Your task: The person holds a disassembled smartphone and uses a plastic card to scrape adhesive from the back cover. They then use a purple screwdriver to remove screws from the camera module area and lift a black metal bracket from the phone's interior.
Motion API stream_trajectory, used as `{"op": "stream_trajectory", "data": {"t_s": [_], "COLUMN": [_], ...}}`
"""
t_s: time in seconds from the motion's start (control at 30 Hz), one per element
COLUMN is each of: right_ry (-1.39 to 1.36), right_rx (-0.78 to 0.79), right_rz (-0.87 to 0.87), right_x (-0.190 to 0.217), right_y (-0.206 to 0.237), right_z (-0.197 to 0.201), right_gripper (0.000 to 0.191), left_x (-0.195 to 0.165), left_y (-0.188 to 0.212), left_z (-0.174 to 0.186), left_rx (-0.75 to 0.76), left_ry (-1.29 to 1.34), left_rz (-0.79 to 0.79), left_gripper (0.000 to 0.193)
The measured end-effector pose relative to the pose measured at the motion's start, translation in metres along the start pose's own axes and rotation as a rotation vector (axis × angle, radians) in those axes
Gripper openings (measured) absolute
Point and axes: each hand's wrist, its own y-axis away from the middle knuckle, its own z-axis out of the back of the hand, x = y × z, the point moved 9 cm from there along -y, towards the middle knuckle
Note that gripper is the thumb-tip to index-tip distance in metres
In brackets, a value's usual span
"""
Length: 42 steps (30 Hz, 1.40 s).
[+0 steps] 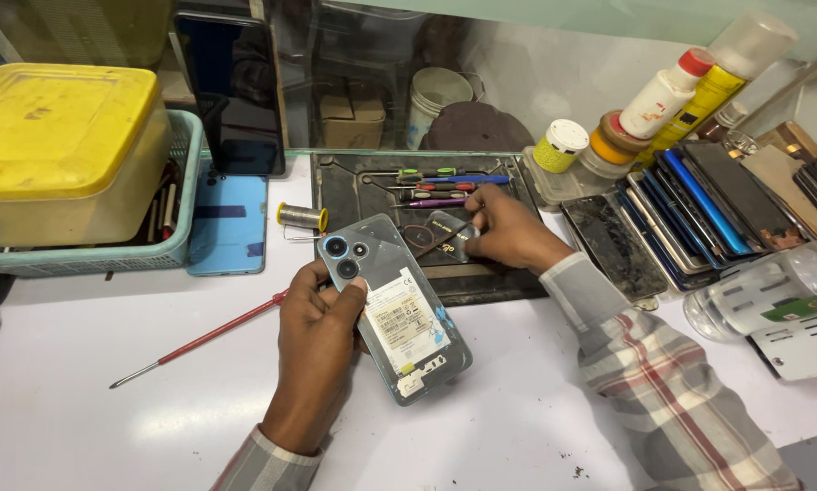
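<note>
My left hand (315, 341) grips a smartphone (399, 314) back side up over the white table; the phone has a clear case, a camera cluster at its top and a white label on its back. My right hand (508, 227) reaches onto the dark work mat (354, 186), with its fingertips pinching a thin dark tool or pick beside a small clear packet (431, 238). A row of small screwdrivers (440, 186) with coloured handles lies at the mat's far side, just beyond that hand.
A red-handled long screwdriver (199, 338) lies left of my left hand. A blue phone cover (228, 227), solder spool (301, 216), yellow box (63, 150) in a teal basket, a stack of phones (690, 214), bottles (667, 95) and a clear plastic bottle (772, 291) surround the mat.
</note>
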Motion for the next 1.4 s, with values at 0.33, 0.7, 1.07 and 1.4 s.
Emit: {"op": "stream_trajectory", "data": {"t_s": [0.33, 0.7, 1.07, 1.4], "right_ry": [-0.219, 0.127, 0.108, -0.495], "right_rx": [-0.2, -0.448, -0.602, -0.464], "right_rz": [0.035, 0.338, 0.356, -0.034], "right_x": [0.016, 0.079, 0.073, 0.008], "right_y": [0.03, 0.159, 0.185, 0.184], "right_z": [0.042, 0.032, 0.04, 0.038], "right_gripper": [0.033, 0.014, 0.015, 0.019], "left_x": [-0.002, 0.001, 0.004, 0.003], "left_y": [0.0, 0.001, -0.002, 0.0], "left_z": [0.004, 0.002, 0.004, 0.002], "left_rx": [-0.014, -0.016, -0.004, -0.002], "left_ry": [-0.03, -0.004, 0.093, 0.043], "left_rz": [-0.04, 0.0, -0.027, -0.025], "left_gripper": [0.038, 0.036, 0.036, 0.035]}}
